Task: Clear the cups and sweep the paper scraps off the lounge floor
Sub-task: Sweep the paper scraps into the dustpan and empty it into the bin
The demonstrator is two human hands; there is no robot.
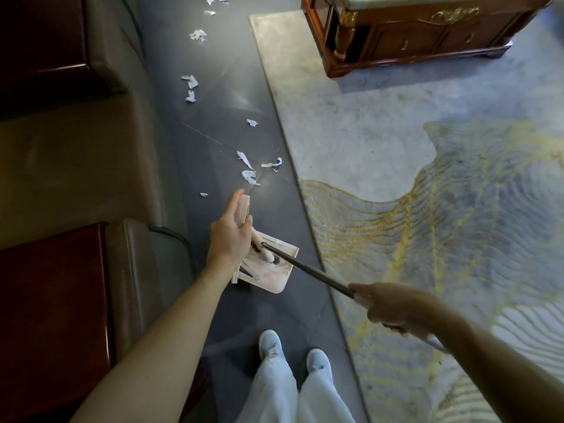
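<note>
Well, the person stands on a dark tile floor [219, 132], pale shoes [270, 343] at 6 o'clock in the view. The left hand [231, 236], just left of centre, grips the upright beige dustpan handle [243, 209], with the thumb lying straight along it. The dustpan [271, 273] sits on the tiles just below that hand, at about 5 o'clock from it. The right hand [393, 308], at 4 o'clock in the view, is wrapped round the dark broom pole [308, 268], which slants up to 10 o'clock and meets the dustpan beside the left hand; what sits at its far end is unclear. White paper scraps [250, 177] lie on the tiles at 12 o'clock from the left hand, the nearest just beyond the handle's tip, with more strung out toward the top edge. A grey sofa [91, 178] runs along 9 o'clock, a pale rug [427, 178] with gold lines fills 3 o'clock, and a carved wooden cabinet [412, 38] stands on it at 1 o'clock.
</note>
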